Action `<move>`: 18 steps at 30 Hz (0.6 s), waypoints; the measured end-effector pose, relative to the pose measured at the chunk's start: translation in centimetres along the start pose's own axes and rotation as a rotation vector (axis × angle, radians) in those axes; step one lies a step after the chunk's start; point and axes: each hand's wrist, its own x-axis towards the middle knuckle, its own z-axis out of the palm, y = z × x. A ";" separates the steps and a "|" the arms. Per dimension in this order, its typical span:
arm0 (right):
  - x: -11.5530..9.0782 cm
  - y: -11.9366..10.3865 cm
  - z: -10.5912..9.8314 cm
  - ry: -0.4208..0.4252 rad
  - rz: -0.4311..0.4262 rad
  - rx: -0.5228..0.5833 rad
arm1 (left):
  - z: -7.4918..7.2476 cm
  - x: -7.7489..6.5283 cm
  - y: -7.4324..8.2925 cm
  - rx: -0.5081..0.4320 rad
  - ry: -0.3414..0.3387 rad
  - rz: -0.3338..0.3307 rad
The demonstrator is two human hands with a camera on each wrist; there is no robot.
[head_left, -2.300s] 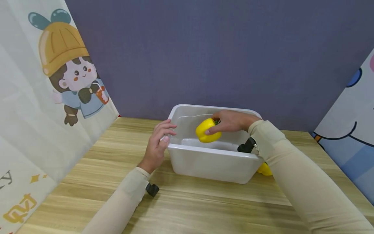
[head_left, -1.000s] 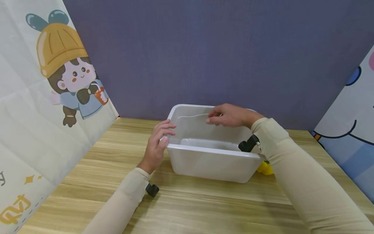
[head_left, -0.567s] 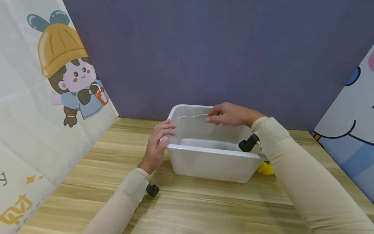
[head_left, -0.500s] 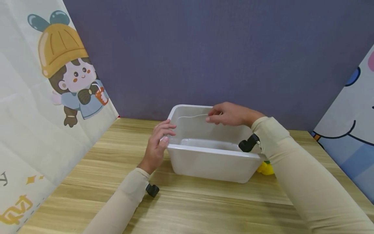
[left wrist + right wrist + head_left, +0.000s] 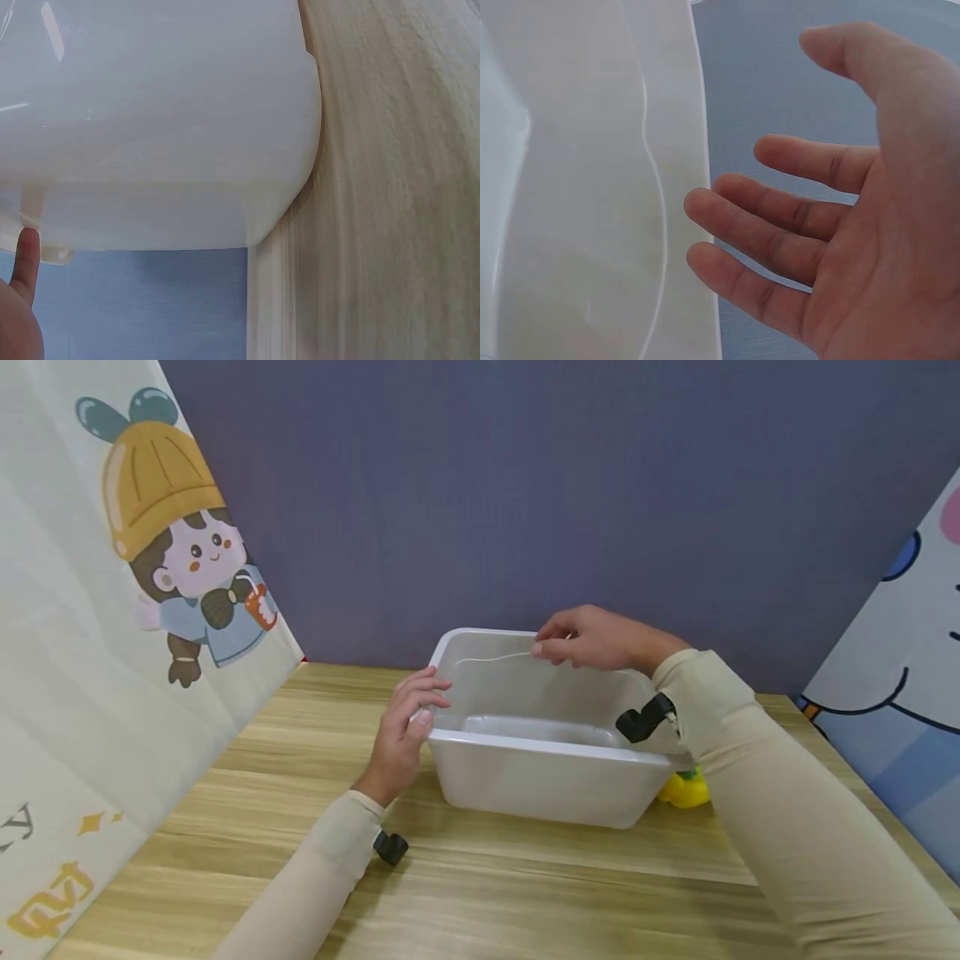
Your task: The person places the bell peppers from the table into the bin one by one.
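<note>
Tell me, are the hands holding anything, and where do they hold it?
The left hand holds the pale tub by the rim at its left end. The right hand holds nothing.

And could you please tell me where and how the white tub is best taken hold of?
Probably by the rim at its two short ends, coming from left and right. The white tub stands upright and its walls narrow toward the base, so the rim overhangs and can be hooked from beneath. The left hand rests on the left end.
</note>
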 end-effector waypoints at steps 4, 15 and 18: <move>-2.3 -2.4 1.7 0.042 0.048 0.020 | -2.0 -1.3 1.0 -0.033 -0.033 0.007; -5.1 -6.3 3.9 0.107 0.129 0.057 | -5.2 -3.0 2.1 -0.092 -0.074 0.021; -5.8 -7.1 4.3 0.120 0.143 0.057 | -5.8 -3.3 2.3 -0.108 -0.082 0.025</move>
